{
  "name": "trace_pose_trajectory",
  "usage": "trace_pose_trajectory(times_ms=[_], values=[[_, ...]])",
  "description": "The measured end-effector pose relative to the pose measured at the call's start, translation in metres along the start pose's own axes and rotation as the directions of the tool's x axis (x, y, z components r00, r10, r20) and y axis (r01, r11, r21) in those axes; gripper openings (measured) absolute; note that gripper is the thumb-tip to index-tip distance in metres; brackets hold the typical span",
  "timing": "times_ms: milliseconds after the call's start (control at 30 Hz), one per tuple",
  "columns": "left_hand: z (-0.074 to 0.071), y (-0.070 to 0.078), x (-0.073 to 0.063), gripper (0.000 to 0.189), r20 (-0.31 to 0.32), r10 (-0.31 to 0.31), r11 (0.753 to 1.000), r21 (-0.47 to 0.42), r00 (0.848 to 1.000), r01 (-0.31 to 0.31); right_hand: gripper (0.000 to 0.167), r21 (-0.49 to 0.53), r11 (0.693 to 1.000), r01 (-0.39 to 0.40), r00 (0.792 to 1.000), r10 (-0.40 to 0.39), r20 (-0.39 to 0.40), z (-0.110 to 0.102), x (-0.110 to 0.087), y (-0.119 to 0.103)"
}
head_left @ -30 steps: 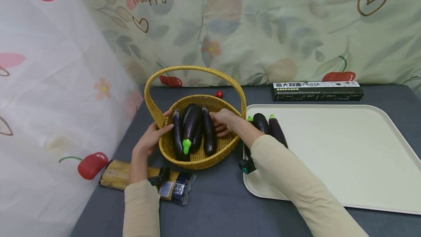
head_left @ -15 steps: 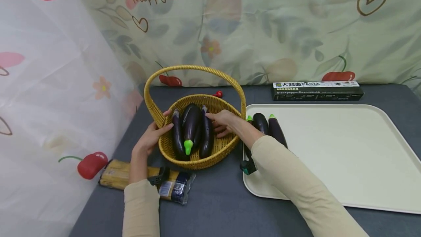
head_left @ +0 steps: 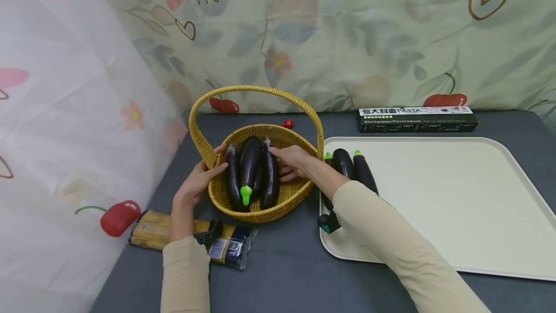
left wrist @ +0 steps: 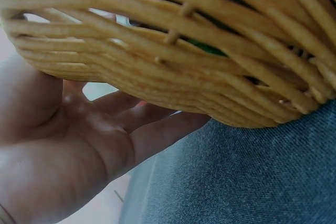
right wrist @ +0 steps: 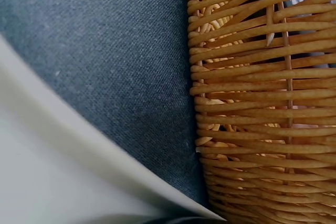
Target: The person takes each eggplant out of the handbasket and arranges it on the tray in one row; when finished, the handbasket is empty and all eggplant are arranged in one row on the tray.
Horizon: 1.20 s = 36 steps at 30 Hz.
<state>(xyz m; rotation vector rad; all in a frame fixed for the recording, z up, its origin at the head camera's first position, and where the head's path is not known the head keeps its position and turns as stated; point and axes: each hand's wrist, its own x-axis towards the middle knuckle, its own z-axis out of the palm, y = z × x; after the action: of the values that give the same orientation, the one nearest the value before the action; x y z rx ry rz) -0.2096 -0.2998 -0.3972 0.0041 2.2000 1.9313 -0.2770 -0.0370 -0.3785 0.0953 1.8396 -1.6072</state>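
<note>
A wicker basket point(head_left: 260, 216) with a tall arched handle holds several dark eggplants. In its middle lies a thick eggplant point(head_left: 250, 163) with a green stem end, over another mostly hidden one. A slim eggplant point(head_left: 233, 177) lies along the left side. My left hand point(head_left: 197, 182) grips the basket's left side, thumb over the rim; the left wrist view shows the fingers point(left wrist: 168, 132) against the outside of the weave. Inside the basket, my right hand point(head_left: 293, 161) touches the right-hand eggplant point(head_left: 270, 177) with thumb and fingertips; its fingers reach leftward. The right wrist view does not show this hand.
A cream tray point(head_left: 443, 206) stands to the right, with several eggplants point(head_left: 365, 170) at its left edge, partly behind the right forearm. A pasta box point(head_left: 418, 120) lies behind the tray. Bagged spaghetti point(head_left: 152, 231) lies under the left forearm. A small red object point(head_left: 287, 123) sits behind the basket.
My right hand has moved slightly left, and the right-hand eggplant has shifted left toward the thick one. The left hand keeps its place on the basket.
</note>
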Motion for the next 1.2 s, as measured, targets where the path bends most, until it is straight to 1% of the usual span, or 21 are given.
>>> trace_pose_trajectory(times_ms=[133,233,500,633,733,933,1033,1200], values=[[-0.001,0.000,0.000,0.063,-0.001,0.003,1.000,0.002,1.000,-0.003,0.047,0.001,1.000,0.008,1.000,-0.008,-0.008,0.001,0.000,0.000],[-0.001,-0.001,0.001,0.063,0.000,0.006,1.000,0.000,1.000,-0.006,0.044,0.001,1.000,0.009,1.000,-0.009,0.006,0.002,0.000,0.000],[-0.001,-0.003,0.002,0.064,-0.005,0.002,1.000,-0.001,1.000,-0.002,0.043,0.067,0.997,0.025,0.993,-0.033,0.115,0.001,0.001,0.000],[-0.001,-0.002,0.002,0.064,-0.011,0.002,1.000,-0.003,1.000,-0.002,0.041,0.080,0.995,0.055,0.989,-0.065,0.135,0.000,-0.001,-0.002],[-0.001,-0.002,0.002,0.064,-0.010,0.002,1.000,-0.009,1.000,-0.002,0.042,0.075,0.994,0.076,0.989,-0.085,0.121,0.000,-0.004,-0.005],[0.000,-0.001,0.002,0.064,-0.010,0.004,1.000,-0.011,1.000,-0.004,0.045,0.006,0.991,0.130,0.991,-0.130,0.032,0.000,-0.017,-0.018],[0.000,-0.001,0.002,0.064,-0.010,0.003,1.000,-0.006,1.000,-0.003,0.045,-0.007,0.989,0.148,0.989,-0.148,0.000,0.000,-0.024,-0.026],[0.000,-0.002,0.001,0.064,-0.005,0.004,1.000,-0.002,1.000,-0.004,0.043,-0.033,0.985,0.167,0.986,-0.167,-0.006,0.000,-0.034,-0.036]])
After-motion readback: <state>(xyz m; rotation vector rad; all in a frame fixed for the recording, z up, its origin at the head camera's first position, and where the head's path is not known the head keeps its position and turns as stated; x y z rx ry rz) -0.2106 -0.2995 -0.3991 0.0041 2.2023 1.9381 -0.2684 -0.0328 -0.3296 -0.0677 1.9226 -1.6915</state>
